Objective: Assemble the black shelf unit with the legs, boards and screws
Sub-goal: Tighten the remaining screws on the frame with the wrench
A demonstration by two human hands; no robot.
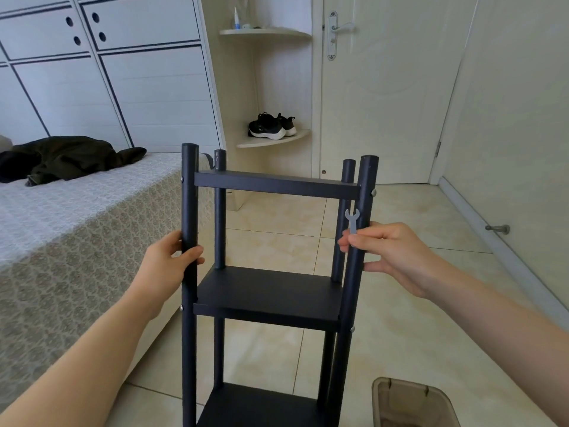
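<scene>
The black shelf unit (pixel 271 291) stands upright on the tiled floor in front of me, with three boards fixed between round legs and silver screw heads showing on the near legs. My left hand (pixel 167 266) grips the near left leg (pixel 189 211) between the top and middle boards. My right hand (pixel 391 252) wraps around the near right leg (pixel 358 272) and pinches a small grey flat wrench (pixel 352 220) that points upward. A screw (pixel 373 192) sits at the top board's right end, just above the wrench.
A bed (pixel 77 229) with a patterned cover and dark clothing (pixel 64 157) lies close on the left. A translucent plastic bin (pixel 412 402) sits on the floor at lower right. A door (pixel 385 87), corner shelves with black shoes (pixel 271 126) and a floor doorstop (pixel 498 229) are behind.
</scene>
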